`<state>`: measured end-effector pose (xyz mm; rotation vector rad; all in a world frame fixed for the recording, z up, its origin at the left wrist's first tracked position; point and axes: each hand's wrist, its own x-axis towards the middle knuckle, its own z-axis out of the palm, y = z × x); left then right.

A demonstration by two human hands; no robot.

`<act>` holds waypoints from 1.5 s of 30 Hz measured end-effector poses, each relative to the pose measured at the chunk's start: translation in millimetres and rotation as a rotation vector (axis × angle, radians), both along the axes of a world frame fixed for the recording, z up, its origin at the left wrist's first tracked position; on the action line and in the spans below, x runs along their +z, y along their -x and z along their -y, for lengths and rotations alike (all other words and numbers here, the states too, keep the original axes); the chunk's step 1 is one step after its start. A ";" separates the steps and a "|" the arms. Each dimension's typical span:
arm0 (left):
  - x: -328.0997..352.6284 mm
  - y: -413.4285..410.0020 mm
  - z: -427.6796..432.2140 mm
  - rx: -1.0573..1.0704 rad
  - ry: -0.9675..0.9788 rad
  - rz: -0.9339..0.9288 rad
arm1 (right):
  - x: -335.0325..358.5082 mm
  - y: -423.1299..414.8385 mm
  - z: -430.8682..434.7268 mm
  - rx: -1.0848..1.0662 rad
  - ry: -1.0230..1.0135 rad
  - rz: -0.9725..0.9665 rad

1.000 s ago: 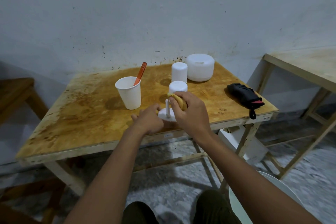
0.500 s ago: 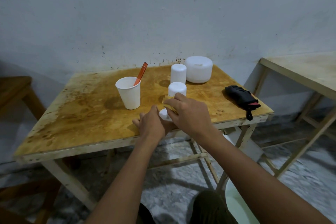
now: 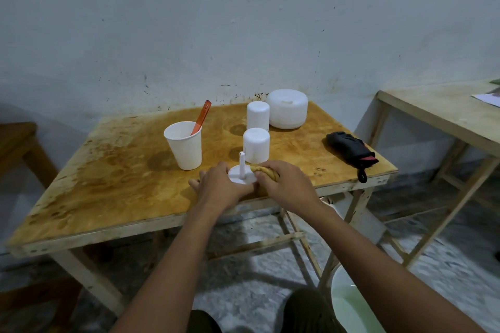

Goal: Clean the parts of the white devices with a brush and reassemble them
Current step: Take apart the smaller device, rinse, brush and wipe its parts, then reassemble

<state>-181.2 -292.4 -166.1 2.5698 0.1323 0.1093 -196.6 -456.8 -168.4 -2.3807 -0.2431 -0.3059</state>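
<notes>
A white round base with an upright stem (image 3: 241,174) sits near the front edge of the wooden table (image 3: 113,170). My left hand (image 3: 216,186) holds the base at its left rim. My right hand (image 3: 286,184) grips a yellow cloth (image 3: 266,170) pressed against the base's right side. Two white cylindrical caps (image 3: 256,144) (image 3: 257,116) stand behind, with a wide white dome device (image 3: 287,108) at the back. An orange-handled brush (image 3: 201,116) stands in a white paper cup (image 3: 184,144).
A black pouch with a red tab (image 3: 351,150) lies at the table's right side. Another wooden table (image 3: 438,116) stands to the right. A white basin (image 3: 349,305) sits on the floor by my right leg. A wooden stool (image 3: 16,140) is at the left.
My right hand with the cloth has slid down off the stem to the base's right side, so the stem shows again. My left hand stays on the base.
</notes>
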 end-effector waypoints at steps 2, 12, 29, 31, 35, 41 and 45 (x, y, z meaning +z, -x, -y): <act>0.0 -4.4 -2.7 -0.032 0.015 0.001 | 1.0 0.0 6.2 -0.051 -0.253 -0.037; -11.5 -27.8 -1.9 -0.059 0.125 0.013 | 9.1 -20.2 60.7 -0.225 -0.407 -0.075; -5.9 -46.5 -5.3 -0.050 0.072 -0.105 | 25.2 -148.9 107.3 -0.477 0.504 0.096; -6.7 -48.6 -6.0 -0.058 0.071 -0.119 | 23.6 -160.1 110.5 -0.480 0.519 0.070; -6.7 -50.1 -5.4 -0.055 0.057 -0.119 | 19.3 -177.8 119.4 -0.510 0.535 0.018; -8.6 -53.3 -7.1 -0.048 0.085 -0.125 | 17.5 -194.2 130.4 -0.458 0.537 -0.180; -7.7 -53.2 -6.9 -0.039 0.083 -0.120 | 27.6 -199.8 136.6 -0.462 0.552 -0.084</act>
